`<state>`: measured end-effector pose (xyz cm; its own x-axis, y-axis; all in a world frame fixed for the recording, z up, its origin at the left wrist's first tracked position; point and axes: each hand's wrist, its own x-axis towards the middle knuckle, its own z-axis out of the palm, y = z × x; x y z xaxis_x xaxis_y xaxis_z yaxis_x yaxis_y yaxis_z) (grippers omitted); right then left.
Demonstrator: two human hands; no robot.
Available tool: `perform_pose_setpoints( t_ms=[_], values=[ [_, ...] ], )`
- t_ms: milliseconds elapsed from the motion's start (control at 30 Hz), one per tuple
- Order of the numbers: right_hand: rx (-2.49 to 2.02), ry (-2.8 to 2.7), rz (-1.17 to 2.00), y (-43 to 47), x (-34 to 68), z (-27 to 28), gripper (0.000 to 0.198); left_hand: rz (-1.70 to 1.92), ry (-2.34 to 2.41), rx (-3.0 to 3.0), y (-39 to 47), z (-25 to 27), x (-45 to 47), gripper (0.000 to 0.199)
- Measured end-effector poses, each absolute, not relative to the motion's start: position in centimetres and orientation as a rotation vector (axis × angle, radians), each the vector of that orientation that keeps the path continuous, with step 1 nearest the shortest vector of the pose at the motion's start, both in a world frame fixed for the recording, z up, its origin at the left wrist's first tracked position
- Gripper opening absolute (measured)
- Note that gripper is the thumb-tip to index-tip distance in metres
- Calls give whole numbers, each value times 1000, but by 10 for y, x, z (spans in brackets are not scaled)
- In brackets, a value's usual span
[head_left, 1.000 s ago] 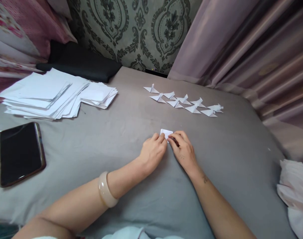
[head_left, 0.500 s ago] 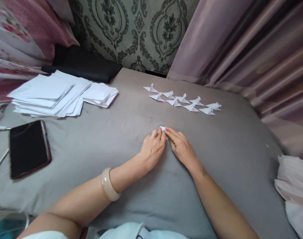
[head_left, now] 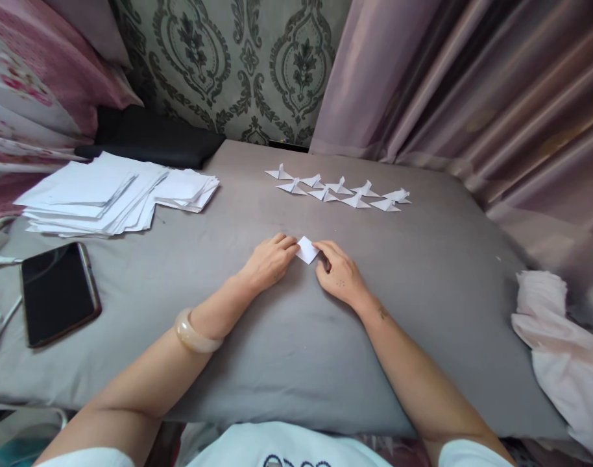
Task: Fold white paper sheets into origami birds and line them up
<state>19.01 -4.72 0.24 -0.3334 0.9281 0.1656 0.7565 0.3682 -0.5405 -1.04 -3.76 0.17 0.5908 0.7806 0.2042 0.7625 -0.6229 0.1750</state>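
A small diamond-shaped piece of folded white paper [head_left: 307, 250] lies on the grey cloth between my hands. My left hand [head_left: 273, 261] has its fingers closed at the paper's left corner. At the right corner, my right hand [head_left: 341, 271] pinches the edge, its index finger reaching over the top and its thumb curled below. Beyond them, several folded white paper birds [head_left: 356, 200] stand in two slanting rows, wings spread and necks up.
Loose stacks of white paper [head_left: 92, 201] lie at the back left, before a folded black cloth [head_left: 150, 137]. A phone [head_left: 59, 293] with a white cable rests at the left. Crumpled pale fabric [head_left: 559, 350] sits at the right edge. Curtains [head_left: 423, 84] hang behind.
My hands have moved apart from being pressed together, uncovering the folded paper, which now shows as a diamond. The camera view has shifted slightly.
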Motion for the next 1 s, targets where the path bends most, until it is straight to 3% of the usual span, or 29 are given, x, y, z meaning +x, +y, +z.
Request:
perform_pose_setpoints(
  t_ms=[167, 433, 800, 1000],
  values=[
    [-1467, -2204, 523, -48, 191, 3, 42, 682, 1262, 2561, -32, -9, -20, 25],
    [-1454, -2279, 545, -43, 191, 7, 50, 641, 1223, 2623, -25, -8, -18, 32],
    [-1425, -2231, 612, -42, 192, 7, 46, 675, 1180, 2289, -27, -7, -19, 28],
    [-1371, -2210, 652, -42, 195, 5, 53, 693, 1156, 2479, -29, -6, -16, 31]
  ],
)
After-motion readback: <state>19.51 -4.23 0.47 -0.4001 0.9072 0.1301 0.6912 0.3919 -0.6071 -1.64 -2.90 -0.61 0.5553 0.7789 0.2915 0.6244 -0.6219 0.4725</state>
